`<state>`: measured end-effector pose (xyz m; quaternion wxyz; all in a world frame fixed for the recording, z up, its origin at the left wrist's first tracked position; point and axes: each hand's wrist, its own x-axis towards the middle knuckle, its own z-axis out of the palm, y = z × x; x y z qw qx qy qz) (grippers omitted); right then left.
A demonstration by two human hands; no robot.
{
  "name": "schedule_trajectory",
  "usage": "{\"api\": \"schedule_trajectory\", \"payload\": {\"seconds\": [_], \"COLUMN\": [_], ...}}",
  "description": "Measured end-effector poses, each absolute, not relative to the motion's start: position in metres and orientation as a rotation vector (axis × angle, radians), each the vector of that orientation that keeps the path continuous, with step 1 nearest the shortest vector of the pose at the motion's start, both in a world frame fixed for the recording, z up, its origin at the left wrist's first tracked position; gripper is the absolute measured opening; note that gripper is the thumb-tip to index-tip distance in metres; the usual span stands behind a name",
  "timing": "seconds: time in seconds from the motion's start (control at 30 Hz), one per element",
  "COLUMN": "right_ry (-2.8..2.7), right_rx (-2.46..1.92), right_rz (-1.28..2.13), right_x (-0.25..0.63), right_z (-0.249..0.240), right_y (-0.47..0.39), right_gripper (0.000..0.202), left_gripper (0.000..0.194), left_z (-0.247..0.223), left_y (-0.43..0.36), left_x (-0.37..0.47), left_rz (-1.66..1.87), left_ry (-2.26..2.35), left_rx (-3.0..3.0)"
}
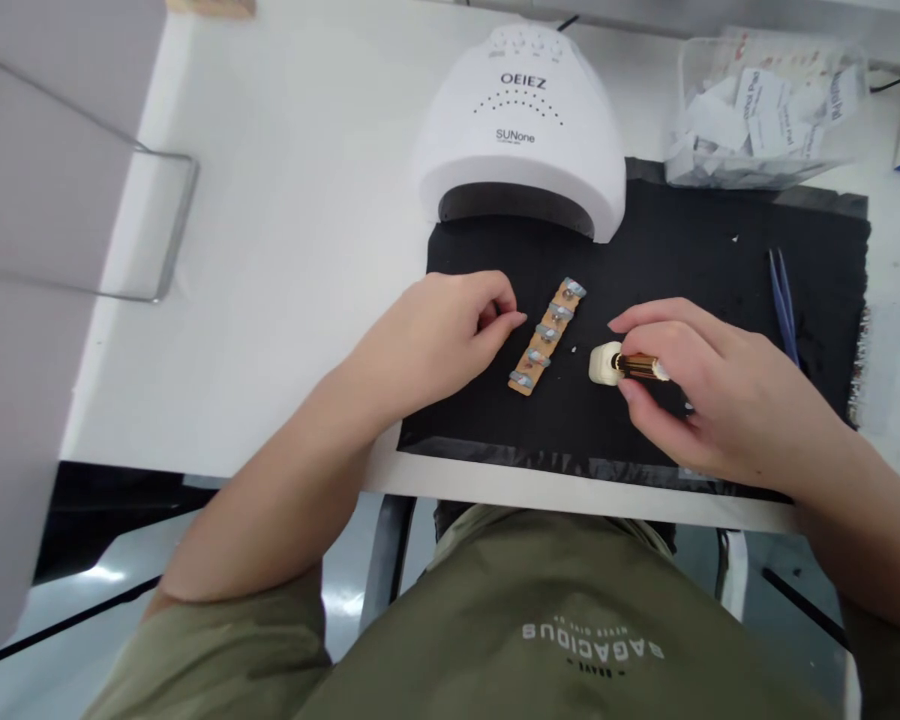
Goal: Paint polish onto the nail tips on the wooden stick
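Grips gold cap [637,367] of pale bottle [602,364] in right hand [709,385], right of centre, apparently for control. Holds left hand [450,325] curled, cannot tell whether empty, beside tan strip [541,345] at centre, laid on black mat [667,270], likely for easy reach.

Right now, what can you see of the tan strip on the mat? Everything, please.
The tan strip is narrow, with wavy edges, and looks like card or wood. Five glossy grey-blue nail tips sit crosswise in a row along it; small round, metallic-looking pieces show beside some. It lies on the black mat, slanting, its upper end toward picture right, between the left hand and the cream bottle. Neither hand touches it. Its underside is hidden.
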<state>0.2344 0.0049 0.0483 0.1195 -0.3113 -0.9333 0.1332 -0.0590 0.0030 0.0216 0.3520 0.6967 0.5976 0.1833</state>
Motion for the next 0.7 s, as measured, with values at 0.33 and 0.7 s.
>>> {"api": "schedule_trajectory", "payload": {"seconds": [0.33, 0.7], "right_ry": [-2.727, -2.188], "right_rx": [-1.040, -1.191], "right_rz": [0.386, 0.773], "right_x": [0.234, 0.251], "right_z": [0.037, 0.064], "right_y": [-0.005, -0.019], "right_gripper": [0.015, 0.038], "left_gripper": [0.047, 0.024], "left_z": [0.046, 0.036], "left_y": [-0.009, -0.027], "left_x": [-0.059, -0.036], "left_rz": [0.678, 1.308], "left_ry": [1.646, 1.089], "left_rx": [1.865, 2.455]}}
